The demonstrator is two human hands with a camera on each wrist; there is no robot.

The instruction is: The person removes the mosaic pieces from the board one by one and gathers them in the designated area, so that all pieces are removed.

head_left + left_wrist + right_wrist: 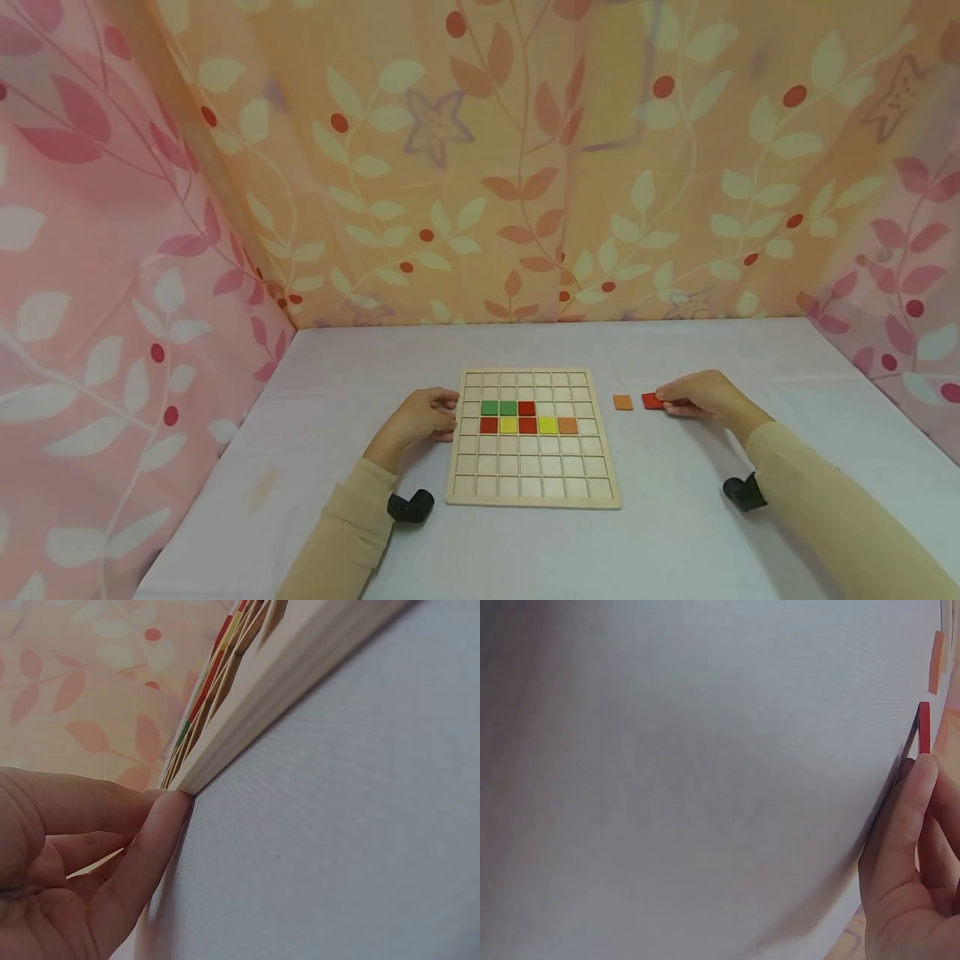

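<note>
The red square tile (649, 402) is at 2 o'clock of the wooden grid board (540, 467), over the white-covered table (675, 533), with an orange square tile (623, 402) near it at 9 o'clock. The right hand (705, 396) pinches the red tile at its 3 o'clock end, between thumb and finger; whether the tile's far edge is raised I cannot tell. At about 9 o'clock of the board, the left hand (418, 417) pinches the board's edge between thumb and fingertip.

The tile is thin and flat, so I judge it light, stiff and hard to break, its face perhaps a little slippery. It should be best held by two opposite edges, fingertips kept shallow so the rest stays free. The board looks rigid and heavier than any tile, yet probably light enough to slide, so its rim suits a steadying hold
</note>
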